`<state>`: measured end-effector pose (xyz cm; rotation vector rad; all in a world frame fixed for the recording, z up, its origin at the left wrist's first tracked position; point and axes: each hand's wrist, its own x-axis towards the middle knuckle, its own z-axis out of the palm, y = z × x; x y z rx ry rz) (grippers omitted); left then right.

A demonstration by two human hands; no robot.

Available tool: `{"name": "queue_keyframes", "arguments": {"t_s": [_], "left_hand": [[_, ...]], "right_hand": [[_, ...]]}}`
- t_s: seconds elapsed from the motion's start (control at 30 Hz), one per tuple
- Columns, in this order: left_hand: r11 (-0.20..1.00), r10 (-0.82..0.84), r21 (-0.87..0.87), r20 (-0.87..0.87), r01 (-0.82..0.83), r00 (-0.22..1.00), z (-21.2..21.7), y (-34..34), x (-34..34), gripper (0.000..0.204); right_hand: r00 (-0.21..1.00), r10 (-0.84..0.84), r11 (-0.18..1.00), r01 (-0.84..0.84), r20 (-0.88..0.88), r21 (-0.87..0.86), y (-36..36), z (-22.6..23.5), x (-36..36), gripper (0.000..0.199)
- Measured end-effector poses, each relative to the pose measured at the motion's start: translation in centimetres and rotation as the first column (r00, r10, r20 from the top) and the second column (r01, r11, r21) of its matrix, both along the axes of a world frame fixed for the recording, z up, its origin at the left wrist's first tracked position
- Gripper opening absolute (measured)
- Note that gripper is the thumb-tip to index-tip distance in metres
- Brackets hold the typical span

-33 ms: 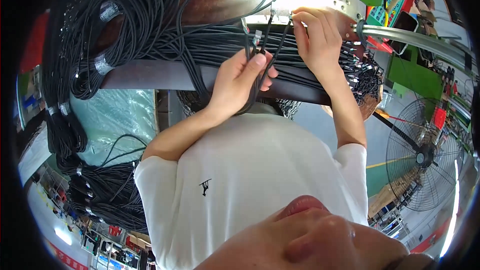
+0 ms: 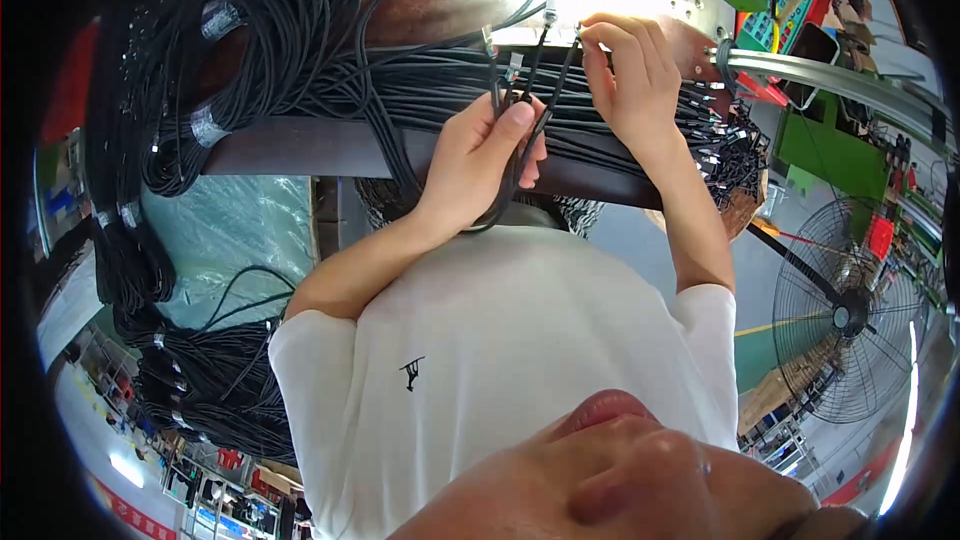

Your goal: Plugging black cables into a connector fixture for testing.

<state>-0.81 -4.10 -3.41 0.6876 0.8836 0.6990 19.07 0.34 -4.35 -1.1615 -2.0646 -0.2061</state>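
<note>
Dark brown workbench (image 2: 300,148) carries a dense row of straight black cables (image 2: 440,90) laid across its middle, metal plug ends (image 2: 725,145) bunched at one end, coiled black cable bundles (image 2: 230,40) piled at the other.

Upper centre of the frame is crowded. Left hand (image 2: 478,162) grips a few black cables (image 2: 520,90); right hand (image 2: 628,75) pinches one connector end just right of them, with only a narrow gap between the two hands. Behind both, a flat layer of black cables (image 2: 420,90) covers the brown table (image 2: 300,147), so no bare surface there. Upper left is blocked by coiled cable bundles (image 2: 215,50); more coils (image 2: 210,390) fill the lower left. Right of the right hand, a cluster of connector ends (image 2: 725,145) hangs off the table edge. Open room: grey floor (image 2: 630,230) below the table, centre right, up to the standing fan (image 2: 850,315), though fisheye bending probably distorts that gap.
</note>
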Motion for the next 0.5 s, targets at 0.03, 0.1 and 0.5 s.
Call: {"name": "queue_keyframes", "arguments": {"t_s": [0.03,0.1,0.5], "left_hand": [[0.998,-0.029,0.065,0.028,0.027,0.999,-0.1,0.0,0.1,0.026],[0.998,-0.047,0.050,-0.012,0.048,0.999,0.0,-0.1,0.5,0.024],[0.997,-0.081,0.021,0.049,0.080,0.995,1.1,1.1,-0.9,0.036]], "right_hand": [[0.999,0.032,0.999,-0.033,-0.040,-0.011,0.3,-0.1,-0.4,0.031],[0.990,0.012,0.999,-0.019,-0.141,-0.046,0.4,0.0,-0.8,0.034],[0.967,-0.099,0.747,-0.084,-0.235,-0.659,1.0,-1.1,-0.7,0.018]]}}
